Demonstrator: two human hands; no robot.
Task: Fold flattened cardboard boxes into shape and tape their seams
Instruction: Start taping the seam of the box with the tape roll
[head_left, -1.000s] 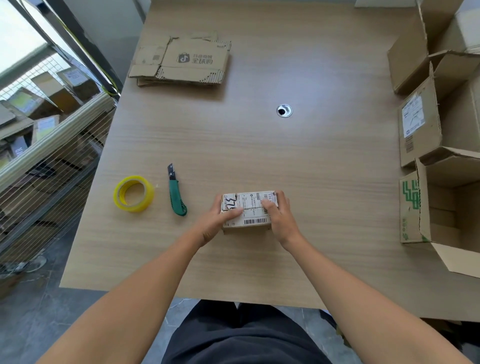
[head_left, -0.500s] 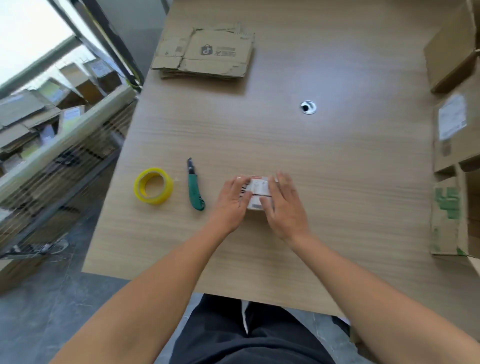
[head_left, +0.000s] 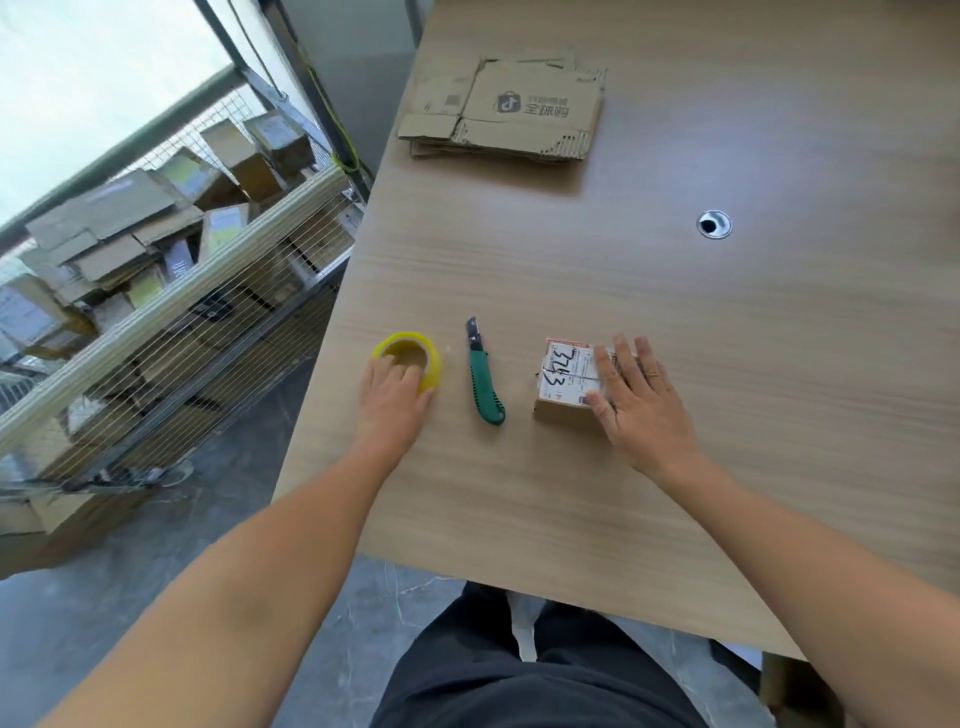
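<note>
A small folded cardboard box (head_left: 563, 376) with a white shipping label and black handwriting sits near the table's front edge. My right hand (head_left: 636, 400) lies flat on its right half, fingers straight and spread. A yellow roll of tape (head_left: 410, 358) lies left of the box. My left hand (head_left: 395, 400) has reached it, with fingers over the near side of the roll and the thumb at its right edge. A stack of flattened cardboard boxes (head_left: 506, 111) lies at the far side of the table.
A green utility knife (head_left: 484, 382) lies between the tape and the box. A round cable hole (head_left: 714, 224) is in the wooden table (head_left: 727, 364). Left of the table stands a wire cage cart (head_left: 156, 291) full of cardboard boxes.
My left hand left the small box and moved left to the tape roll. My right hand stays pressed on the box. The view has turned left, so the open boxes at right are out of view.
</note>
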